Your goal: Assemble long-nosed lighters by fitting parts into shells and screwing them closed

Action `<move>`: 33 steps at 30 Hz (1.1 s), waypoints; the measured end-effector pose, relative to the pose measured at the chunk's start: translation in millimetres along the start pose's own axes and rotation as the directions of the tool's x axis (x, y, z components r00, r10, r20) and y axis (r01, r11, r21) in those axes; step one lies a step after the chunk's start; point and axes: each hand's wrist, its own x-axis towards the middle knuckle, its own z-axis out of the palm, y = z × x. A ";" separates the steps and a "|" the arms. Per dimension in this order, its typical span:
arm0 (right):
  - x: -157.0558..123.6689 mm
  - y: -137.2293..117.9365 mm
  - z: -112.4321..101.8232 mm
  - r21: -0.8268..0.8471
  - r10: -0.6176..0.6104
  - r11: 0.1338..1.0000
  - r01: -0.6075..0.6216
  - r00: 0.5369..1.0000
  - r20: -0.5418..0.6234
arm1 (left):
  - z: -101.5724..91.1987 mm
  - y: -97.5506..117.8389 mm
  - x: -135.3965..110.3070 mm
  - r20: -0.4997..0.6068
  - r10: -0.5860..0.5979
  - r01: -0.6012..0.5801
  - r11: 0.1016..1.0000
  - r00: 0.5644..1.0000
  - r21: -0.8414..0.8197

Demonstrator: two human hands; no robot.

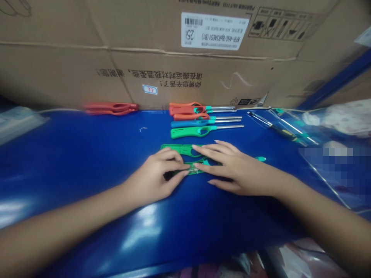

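Note:
On the blue table lies one green half-shell of a long-nosed lighter (197,171) with small parts inside. My left hand (155,175) pinches its left end, thumb and fingertips together. Over its right part spreads my right hand (242,170), fingers stretched apart, a fingertip touching the inside near a teal trigger (206,162). Just behind is the second green half-shell (176,148), its hollow side up, touched by another right fingertip. A teal tip (260,158) shows beyond my right hand, which hides what lies beneath it.
Assembled lighters, green (188,133), blue (185,123) and orange (184,111), lie in a row behind. Red shells (111,108) are stacked at left, metal-tubed parts (292,127) at right. A cardboard wall (162,58) closes the back of the blue table (87,154).

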 end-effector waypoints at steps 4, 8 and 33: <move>0.2 -3.9 -2.7 -0.029 0.020 0.999 -0.019 0.999 0.033 | 0.7 -0.7 -0.4 -0.005 0.000 0.000 1.000 1.000 0.009; -0.8 -6.1 -1.5 -0.064 0.037 0.997 -0.033 0.997 0.060 | 1.2 -1.8 -0.6 -0.013 0.008 -0.008 1.000 1.000 0.012; -2.9 -1.5 0.0 0.025 0.057 0.998 -0.059 0.996 0.073 | -0.4 1.1 -1.1 -0.046 0.012 -0.009 0.998 0.999 0.067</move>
